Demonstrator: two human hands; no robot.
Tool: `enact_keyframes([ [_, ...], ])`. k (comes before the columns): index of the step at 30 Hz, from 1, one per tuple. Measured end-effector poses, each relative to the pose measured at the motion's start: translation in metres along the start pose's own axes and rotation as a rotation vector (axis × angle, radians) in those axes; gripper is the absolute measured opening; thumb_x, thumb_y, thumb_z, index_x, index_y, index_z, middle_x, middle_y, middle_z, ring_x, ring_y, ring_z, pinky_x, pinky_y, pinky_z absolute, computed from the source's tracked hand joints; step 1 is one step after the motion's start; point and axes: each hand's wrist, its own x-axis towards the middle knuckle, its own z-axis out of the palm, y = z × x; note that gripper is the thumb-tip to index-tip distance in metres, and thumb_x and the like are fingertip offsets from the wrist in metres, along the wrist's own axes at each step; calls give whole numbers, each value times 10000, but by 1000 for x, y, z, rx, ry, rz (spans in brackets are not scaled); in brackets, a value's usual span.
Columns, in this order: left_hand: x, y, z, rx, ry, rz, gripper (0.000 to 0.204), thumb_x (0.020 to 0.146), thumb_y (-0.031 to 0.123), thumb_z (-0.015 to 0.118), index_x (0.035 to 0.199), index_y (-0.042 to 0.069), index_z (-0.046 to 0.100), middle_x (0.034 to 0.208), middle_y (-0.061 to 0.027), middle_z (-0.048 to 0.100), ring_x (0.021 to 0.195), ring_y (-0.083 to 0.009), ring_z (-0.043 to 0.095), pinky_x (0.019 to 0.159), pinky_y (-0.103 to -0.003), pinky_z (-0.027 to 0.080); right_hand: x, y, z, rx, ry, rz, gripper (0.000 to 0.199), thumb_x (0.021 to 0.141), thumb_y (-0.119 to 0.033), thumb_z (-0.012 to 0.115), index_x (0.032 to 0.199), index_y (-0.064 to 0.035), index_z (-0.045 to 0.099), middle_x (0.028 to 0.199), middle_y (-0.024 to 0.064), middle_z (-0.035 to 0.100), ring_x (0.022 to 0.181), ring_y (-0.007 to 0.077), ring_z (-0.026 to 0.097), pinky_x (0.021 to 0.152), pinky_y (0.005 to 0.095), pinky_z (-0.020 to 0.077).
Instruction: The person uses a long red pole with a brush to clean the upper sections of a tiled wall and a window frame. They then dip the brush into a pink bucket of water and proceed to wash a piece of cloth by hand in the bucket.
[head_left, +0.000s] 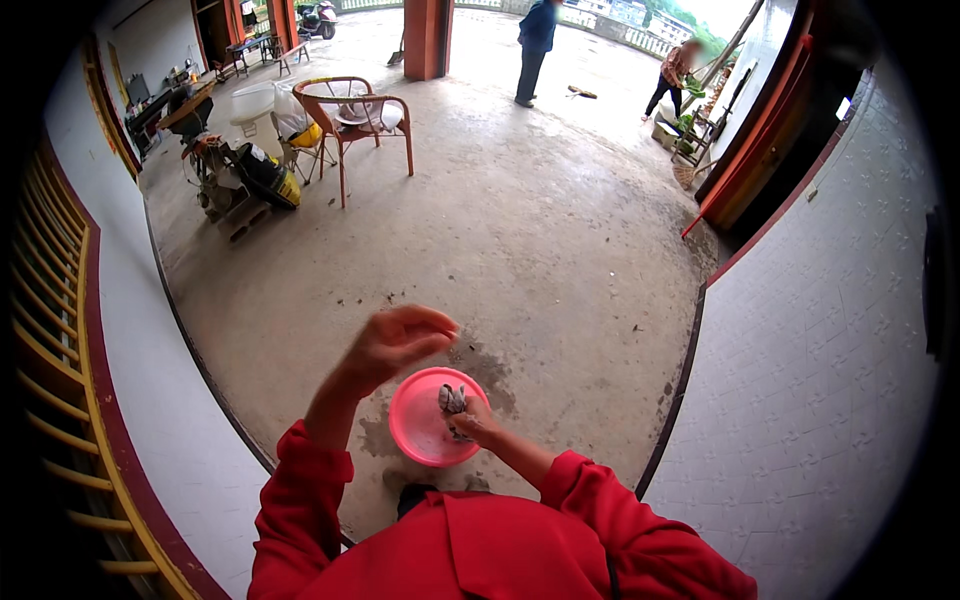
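A pink plastic basin (408, 428) sits on the concrete floor in front of my feet. Over its right side my right hand (478, 422) is closed around a bunched grey-and-white cloth (452, 398), part of which is hidden by the fingers. My left hand (395, 345) is raised above and to the left of the basin's far rim, fingers bent and thumb apart, with nothing visible in it. Both forearms come from rolled red sleeves.
Dark damp patches (488, 378) mark the floor around the basin. Farther left stand a reddish armchair (410, 130), a machine with a black and yellow drum (268, 178) and a white tub (252, 103). Two people are outside at the back. A tiled wall (800, 400) runs along the right.
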Motion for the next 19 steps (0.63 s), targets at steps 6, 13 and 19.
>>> enact_keyframes([
  [6, 4, 37, 10, 159, 235, 166, 200, 699, 42, 728, 886, 56, 660, 935, -83, 604, 905, -204, 581, 853, -384, 455, 5, 6, -12, -61, 49, 47, 115, 743, -92, 658, 840, -40, 627, 728, -5, 587, 657, 96, 545, 584, 271, 432],
  [13, 10, 135, 13, -250, 131, 589, 160, 703, 140, 761, 836, 126, 673, 813, -65, 539, 754, -212, 581, 881, -472, 458, -6, -7, -7, -52, 55, -56, 128, 699, -69, 604, 816, -22, 627, 617, 67, 580, 529, 152, 559, 473, 313, 423],
  [19, 29, 173, 28, -528, 58, 1243, 317, 831, 413, 607, 1025, 164, 625, 1097, -97, 545, 898, -274, 581, 840, -430, 490, 33, 66, -16, 119, -248, -131, 696, 830, -126, 516, 1447, -179, 196, 1299, 140, 481, 715, 284, 616, 507, 391, 503],
])
